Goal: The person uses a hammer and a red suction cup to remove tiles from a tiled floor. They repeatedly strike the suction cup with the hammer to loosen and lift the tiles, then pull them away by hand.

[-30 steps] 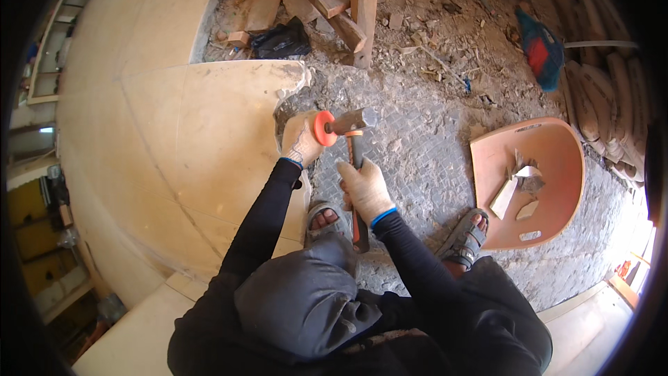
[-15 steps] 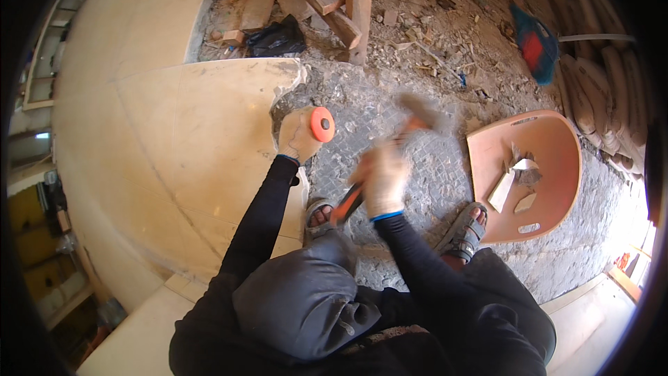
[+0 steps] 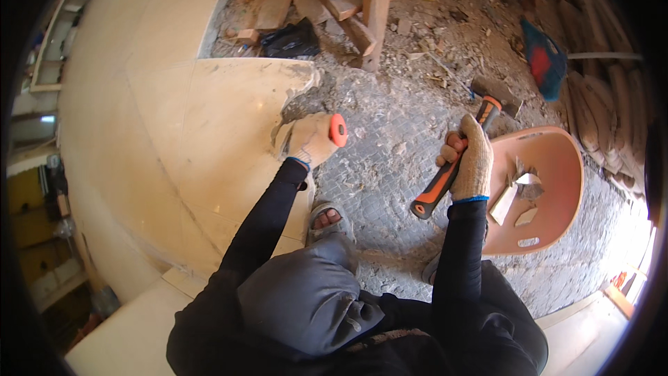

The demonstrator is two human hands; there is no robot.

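Observation:
My left hand (image 3: 309,143), in a cream knit glove, is closed on a chisel (image 3: 338,130). Its round orange guard faces right; the blade is hidden behind the hand, at the broken edge of the beige floor tiles (image 3: 236,118). Off to the right, my gloved right hand (image 3: 474,163) grips a hammer (image 3: 437,189) by its black and orange handle. The dark hammer head points up and away, beyond the pink tub. Between my hands lies the rough grey bared floor (image 3: 376,160), marked with a grid of lines.
A pink tub (image 3: 560,219) with several tile shards (image 3: 506,202) stands at the right. Further off are a wooden post (image 3: 378,14), a black plastic bag (image 3: 291,40), rubble, a teal and red bag (image 3: 543,63) and stacked sacks (image 3: 595,104).
My right hand has swung the hammer out to the right, away from the chisel. My left hand stays at the tile edge, and the chisel's guard has turned more sideways.

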